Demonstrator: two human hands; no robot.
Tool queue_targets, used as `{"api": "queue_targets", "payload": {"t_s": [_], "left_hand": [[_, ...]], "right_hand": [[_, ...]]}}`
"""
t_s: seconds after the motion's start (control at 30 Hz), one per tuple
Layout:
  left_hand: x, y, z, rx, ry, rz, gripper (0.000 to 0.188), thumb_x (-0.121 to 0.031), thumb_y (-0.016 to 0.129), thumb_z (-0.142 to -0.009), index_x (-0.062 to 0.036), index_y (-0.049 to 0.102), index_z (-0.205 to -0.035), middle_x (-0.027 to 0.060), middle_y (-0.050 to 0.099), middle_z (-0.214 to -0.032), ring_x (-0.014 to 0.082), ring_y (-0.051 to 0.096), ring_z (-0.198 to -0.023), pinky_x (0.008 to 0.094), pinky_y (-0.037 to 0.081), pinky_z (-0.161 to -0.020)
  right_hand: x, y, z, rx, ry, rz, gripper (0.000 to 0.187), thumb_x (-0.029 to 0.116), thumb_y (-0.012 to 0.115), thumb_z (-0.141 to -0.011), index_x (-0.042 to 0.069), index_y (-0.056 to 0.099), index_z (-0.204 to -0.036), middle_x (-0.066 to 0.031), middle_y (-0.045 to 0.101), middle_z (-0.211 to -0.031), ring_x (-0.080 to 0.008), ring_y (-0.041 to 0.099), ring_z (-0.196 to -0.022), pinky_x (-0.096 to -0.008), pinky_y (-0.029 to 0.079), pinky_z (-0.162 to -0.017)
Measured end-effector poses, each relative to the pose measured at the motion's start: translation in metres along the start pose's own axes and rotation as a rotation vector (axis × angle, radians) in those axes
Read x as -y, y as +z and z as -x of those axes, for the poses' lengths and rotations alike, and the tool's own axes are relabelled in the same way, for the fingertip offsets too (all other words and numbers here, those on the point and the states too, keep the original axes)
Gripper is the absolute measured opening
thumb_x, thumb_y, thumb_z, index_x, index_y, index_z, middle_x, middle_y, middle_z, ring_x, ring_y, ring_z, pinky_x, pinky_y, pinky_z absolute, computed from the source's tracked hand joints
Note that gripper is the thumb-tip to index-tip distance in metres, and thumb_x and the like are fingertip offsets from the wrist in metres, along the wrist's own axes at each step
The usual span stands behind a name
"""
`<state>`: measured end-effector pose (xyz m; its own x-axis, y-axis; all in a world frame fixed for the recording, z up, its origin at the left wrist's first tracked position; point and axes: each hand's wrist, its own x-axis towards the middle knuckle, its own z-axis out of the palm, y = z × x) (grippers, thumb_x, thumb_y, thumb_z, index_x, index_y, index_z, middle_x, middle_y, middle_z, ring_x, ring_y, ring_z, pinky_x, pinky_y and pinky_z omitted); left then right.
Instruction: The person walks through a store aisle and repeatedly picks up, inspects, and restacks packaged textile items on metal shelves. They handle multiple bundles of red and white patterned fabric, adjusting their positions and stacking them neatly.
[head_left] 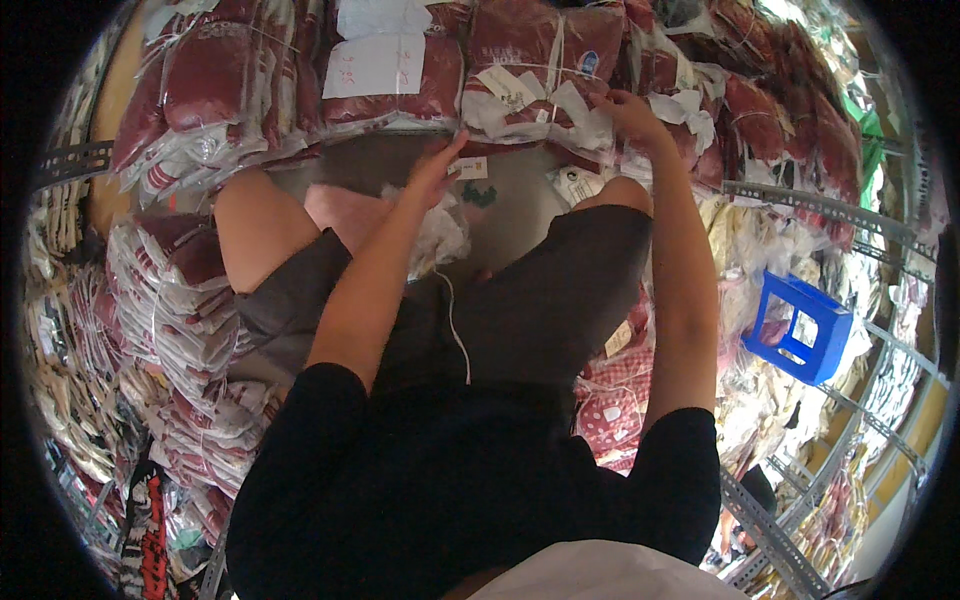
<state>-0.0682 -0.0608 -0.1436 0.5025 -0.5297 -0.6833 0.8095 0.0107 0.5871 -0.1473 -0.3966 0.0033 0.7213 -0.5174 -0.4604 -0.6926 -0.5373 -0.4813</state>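
A maroon clothing bundle in clear plastic [513,45], tied with white string, lies in front of me, with loose paper tags on it. My left hand [437,170] is at its lower left corner, fingers stretched out and nothing seen in them. At the right end of the bundle is my right hand [630,115], fingers extended and slightly bent over the crumpled plastic. Whether they press on it cannot be told. A small white label [468,168] lies beside my left hand. Below that hand, a pink bagged item [345,212] sits between my knees.
More bagged maroon bundles [215,85] line the far side, one under a white written sheet [374,66]. Stacked bagged garments [165,310] stand at left. At right are metal shelf rails [825,208] and a blue plastic frame [800,325]. A white cord [455,320] crosses my lap.
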Motion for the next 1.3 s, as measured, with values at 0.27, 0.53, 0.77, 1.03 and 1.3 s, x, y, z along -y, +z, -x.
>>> {"api": "queue_targets", "payload": {"t_s": [0.27,0.53,0.77,1.03,1.3], "left_hand": [[0.003,0.044,-0.003,0.370,0.106,0.191,0.071,-0.039,0.072,-0.083,-0.0072,0.042,-0.139,0.0044,0.044,-0.139,0.0205,0.050,-0.119,0.0383,0.035,-0.105],[-0.020,0.065,0.019,0.299,0.099,0.186,0.043,-0.033,0.068,-0.088,-0.0093,0.055,-0.122,0.0044,0.064,-0.111,0.0190,0.058,-0.106,0.0354,0.041,-0.098],[-0.036,0.047,-0.001,0.228,0.162,0.016,0.051,-0.046,0.069,-0.084,-0.0044,0.061,-0.111,0.0078,0.064,-0.110,0.0176,0.060,-0.103,0.0340,0.048,-0.087],[-0.021,0.051,-0.013,-0.135,0.131,-0.554,0.080,-0.077,0.062,-0.069,0.0007,0.065,-0.090,0.0080,0.066,-0.074,0.0183,0.066,-0.060,0.0300,0.052,-0.053],[-0.088,0.061,0.035,-0.183,0.271,-1.146,0.069,-0.069,0.058,-0.078,-0.0016,0.069,-0.083,0.0126,0.069,-0.078,0.0256,0.070,-0.071,0.0375,0.054,-0.062]], "right_hand": [[-0.029,0.038,-0.010,-0.223,-0.122,0.011,0.088,0.060,0.063,-0.080,-0.006,0.043,-0.136,-0.0259,0.055,-0.127,-0.0335,0.054,-0.118,-0.0373,0.043,-0.097],[-0.010,0.030,0.014,-0.374,-0.094,-0.021,0.074,0.048,0.065,-0.082,-0.005,0.048,-0.131,-0.0285,0.056,-0.124,-0.0365,0.055,-0.118,-0.0397,0.042,-0.098],[0.010,0.037,0.010,-0.347,-0.170,-0.090,0.085,0.048,0.075,-0.073,-0.004,0.045,-0.133,-0.0260,0.056,-0.126,-0.0356,0.055,-0.117,-0.0393,0.043,-0.097],[0.028,0.034,0.015,-0.321,-0.152,0.027,0.099,0.042,0.086,-0.061,0.005,0.038,-0.139,-0.0230,0.052,-0.132,-0.0358,0.052,-0.120,-0.0435,0.043,-0.099],[0.017,0.041,-0.001,-0.504,-0.268,0.320,0.090,0.042,0.083,-0.063,0.012,0.044,-0.139,-0.0191,0.047,-0.139,-0.0335,0.050,-0.123,-0.0451,0.043,-0.098]]}}
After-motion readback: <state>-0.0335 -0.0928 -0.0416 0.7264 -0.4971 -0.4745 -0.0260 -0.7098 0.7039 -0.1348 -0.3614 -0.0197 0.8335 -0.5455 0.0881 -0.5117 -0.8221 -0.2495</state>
